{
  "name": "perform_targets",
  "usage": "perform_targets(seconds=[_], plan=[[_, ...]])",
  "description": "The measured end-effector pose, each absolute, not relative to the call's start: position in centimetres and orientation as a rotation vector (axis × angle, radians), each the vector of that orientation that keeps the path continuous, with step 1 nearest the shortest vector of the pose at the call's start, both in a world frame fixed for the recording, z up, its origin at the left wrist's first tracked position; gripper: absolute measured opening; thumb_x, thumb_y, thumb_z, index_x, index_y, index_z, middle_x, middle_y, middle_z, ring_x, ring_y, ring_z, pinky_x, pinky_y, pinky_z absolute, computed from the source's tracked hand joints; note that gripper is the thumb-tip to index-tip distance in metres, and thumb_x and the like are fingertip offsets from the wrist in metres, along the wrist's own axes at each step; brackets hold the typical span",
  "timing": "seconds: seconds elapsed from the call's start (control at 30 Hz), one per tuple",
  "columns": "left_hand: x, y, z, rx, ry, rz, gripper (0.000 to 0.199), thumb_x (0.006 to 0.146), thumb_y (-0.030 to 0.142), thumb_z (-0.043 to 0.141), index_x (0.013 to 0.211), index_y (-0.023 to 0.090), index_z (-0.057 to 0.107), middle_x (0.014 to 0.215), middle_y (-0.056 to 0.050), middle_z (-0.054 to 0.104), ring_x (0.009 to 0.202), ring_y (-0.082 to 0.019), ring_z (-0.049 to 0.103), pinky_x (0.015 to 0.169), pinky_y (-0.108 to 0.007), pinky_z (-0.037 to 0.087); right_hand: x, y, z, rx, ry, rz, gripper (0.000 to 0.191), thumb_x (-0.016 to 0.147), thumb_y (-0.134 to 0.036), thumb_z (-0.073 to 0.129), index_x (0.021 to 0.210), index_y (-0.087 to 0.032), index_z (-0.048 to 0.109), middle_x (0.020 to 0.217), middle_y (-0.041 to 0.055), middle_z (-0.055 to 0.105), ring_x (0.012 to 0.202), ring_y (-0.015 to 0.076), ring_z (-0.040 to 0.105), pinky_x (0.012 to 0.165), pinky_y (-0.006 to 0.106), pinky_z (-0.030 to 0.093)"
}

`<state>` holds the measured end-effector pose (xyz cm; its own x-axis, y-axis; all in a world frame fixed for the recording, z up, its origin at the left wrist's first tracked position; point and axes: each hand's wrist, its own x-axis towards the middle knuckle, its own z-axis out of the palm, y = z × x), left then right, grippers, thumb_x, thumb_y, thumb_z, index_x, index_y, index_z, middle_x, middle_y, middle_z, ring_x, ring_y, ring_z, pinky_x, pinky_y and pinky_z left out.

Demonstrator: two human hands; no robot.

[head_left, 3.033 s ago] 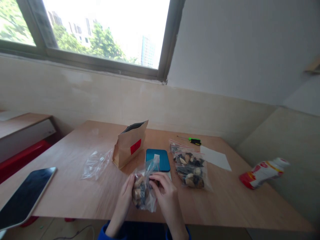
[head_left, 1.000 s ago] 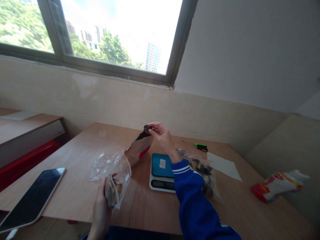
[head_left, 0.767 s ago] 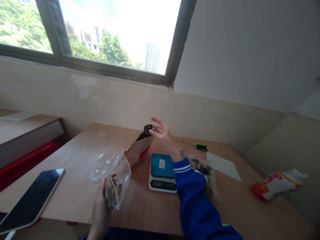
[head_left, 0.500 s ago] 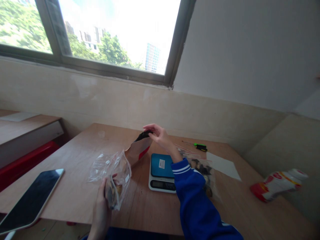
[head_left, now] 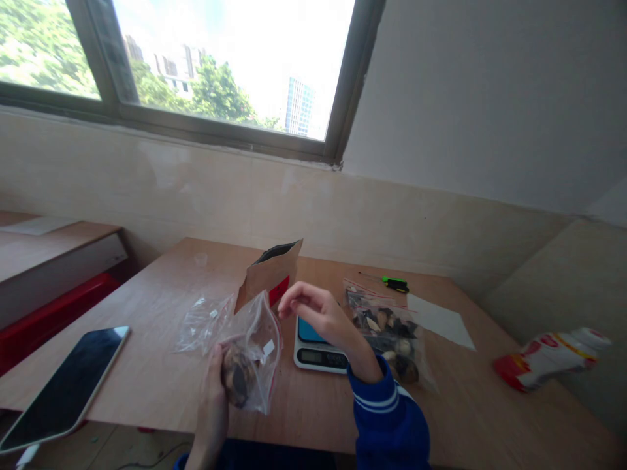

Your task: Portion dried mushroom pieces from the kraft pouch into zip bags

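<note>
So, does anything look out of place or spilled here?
Yes: the phone, at the left of the table, appears to jut past its front edge, which looks precarious. I see no obvious spill.

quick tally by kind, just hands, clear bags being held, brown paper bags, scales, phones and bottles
Left hand and right hand: 2
Held clear bag: 1
Brown paper bag: 1
Scale: 1
Phone: 1
Bottle: 1
Total: 7
</note>
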<state>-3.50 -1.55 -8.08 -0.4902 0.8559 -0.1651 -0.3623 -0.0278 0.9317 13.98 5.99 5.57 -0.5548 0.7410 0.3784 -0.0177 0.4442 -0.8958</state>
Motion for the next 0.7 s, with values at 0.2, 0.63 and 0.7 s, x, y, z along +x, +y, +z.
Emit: perform_targets(seconds=[0.2, 0.63, 0.7], plan=[[-2.3, -1.9, -7.4, 0.657, 1.419, 1.722, 0.051, 0.073, 0.065, 0.06, 0.1, 0.024, 0.071, 0.109, -0.004, 0.07, 0.113, -0.024, 0.058, 0.093, -0.032, 0.047, 13.1, 3.3, 2.4, -0.838, -2.161, 1.07, 0.015, 0.084, -0.012, 0.055, 0.096, -0.019, 0.061, 0.097, 0.0049, 0.063, 0.09, 0.0171, 0.063, 0.083, 0.03, 0.052], [-2.2, -1.5, -7.8, 0.692, 1.474, 1.655, 0.047, 0.078, 0.061, 0.058, 0.105, 0.023, 0.07, 0.109, -0.006, 0.071, 0.115, -0.025, 0.058, 0.097, -0.035, 0.045, 12.7, 2.2, -0.4, -0.884, -2.028, 1.46, 0.056, 0.082, -0.021, 0.064, 0.132, -0.017, 0.041, 0.103, 0.0066, 0.062, 0.089, 0.0173, 0.062, 0.077, 0.029, 0.052], [-2.2, -1.5, -8.2, 0.729, 1.505, 1.656, 0.048, 0.079, 0.061, 0.057, 0.108, 0.025, 0.069, 0.117, -0.005, 0.069, 0.122, -0.025, 0.053, 0.102, -0.035, 0.04, 12.6, 2.2, -0.7, -0.883, -2.077, 1.381, 0.049, 0.08, -0.019, 0.065, 0.126, -0.017, 0.049, 0.112, 0.0083, 0.06, 0.094, 0.0183, 0.061, 0.079, 0.03, 0.052]])
